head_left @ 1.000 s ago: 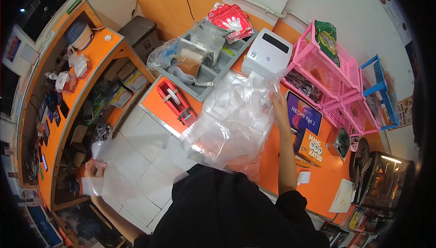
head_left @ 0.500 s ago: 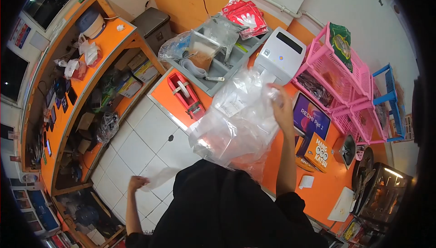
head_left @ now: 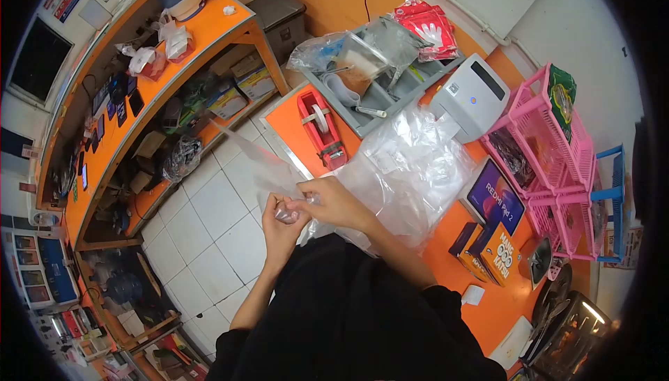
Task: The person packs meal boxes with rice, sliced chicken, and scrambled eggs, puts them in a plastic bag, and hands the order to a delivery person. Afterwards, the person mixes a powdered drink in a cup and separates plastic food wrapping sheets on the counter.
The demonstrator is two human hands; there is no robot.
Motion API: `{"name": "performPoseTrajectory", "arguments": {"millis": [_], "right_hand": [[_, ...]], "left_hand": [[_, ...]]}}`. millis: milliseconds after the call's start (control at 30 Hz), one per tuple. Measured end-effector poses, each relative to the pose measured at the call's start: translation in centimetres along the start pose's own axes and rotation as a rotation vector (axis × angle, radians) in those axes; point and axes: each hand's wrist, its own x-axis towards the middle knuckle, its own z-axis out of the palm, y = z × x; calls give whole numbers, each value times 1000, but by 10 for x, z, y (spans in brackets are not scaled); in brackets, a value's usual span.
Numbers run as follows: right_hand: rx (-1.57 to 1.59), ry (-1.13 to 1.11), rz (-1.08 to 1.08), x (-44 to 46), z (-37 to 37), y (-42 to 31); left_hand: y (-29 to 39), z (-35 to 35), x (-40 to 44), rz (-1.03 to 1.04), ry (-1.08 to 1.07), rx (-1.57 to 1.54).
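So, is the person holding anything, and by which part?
Yes: a piece of clear plastic, bunched up between the left hand and the right hand; which end that is, I can't tell.

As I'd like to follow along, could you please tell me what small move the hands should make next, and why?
Probably ease the left hand and right hand slightly apart to spread the clear plastic, since both meet where it looks bunched, while the rest extends loosely beyond them.
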Motion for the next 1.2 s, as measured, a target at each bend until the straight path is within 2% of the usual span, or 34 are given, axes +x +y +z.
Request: {"name": "performPoseTrajectory", "arguments": {"millis": [67, 167, 267, 400, 467, 533, 600, 633, 667, 700, 767, 800, 900, 1000, 1067, 1100, 1167, 1200], "right_hand": [[-46, -57, 49, -5, -18, -1], [-81, -99, 117, -14, -36, -1], [-51, -129, 35, -19, -34, 7], [-183, 87, -20, -30, -34, 11], [-234, 219, 34, -37, -44, 10], [-261, 242, 87, -50, -68, 5], [-243, 235, 218, -58, -93, 3], [-196, 199, 212, -61, -100, 1], [-148, 160, 205, -63, -106, -3], [-97, 115, 194, -66, -108, -8], [-377, 512, 166, -65, -99, -37], [-512, 705, 149, -66, -93, -53], [-424, 471, -162, -81, -76, -92], [-420, 227, -206, -64, -39, -43], [32, -22, -26, -41, -45, -28], [34, -12, -17, -32, -47, -14], [-178, 86, -80, -20, -55, 17], [-336, 132, -121, -18, -61, 32]], "left_hand": [[-7, 0, 2, 2, -59, -48], [-1, -18, 7, -261, -199, 99], [2, -18, 12, -67, -152, 393], [-16, -34, 29, 166, -49, 547], [-40, -60, 53, 531, 295, 855], [-1, -81, 62, -79, 255, 429], [4, -94, 65, 76, 155, 630], [2, -91, 66, 157, 91, 726], [-3, -79, 65, 239, 76, 658], [-2, -67, 64, 233, -27, 639], [7, -47, 63, 230, -211, 610], [16, -32, 60, 187, -224, 511], [29, -5, 49, -2, -271, 272], [59, 18, 25, 398, -440, 244], [72, 23, 15, 601, -730, 209], [70, 23, 10, 620, -876, 105], [77, 20, -4, 518, -1052, -5], [73, 14, -7, 588, -898, 117]]}}
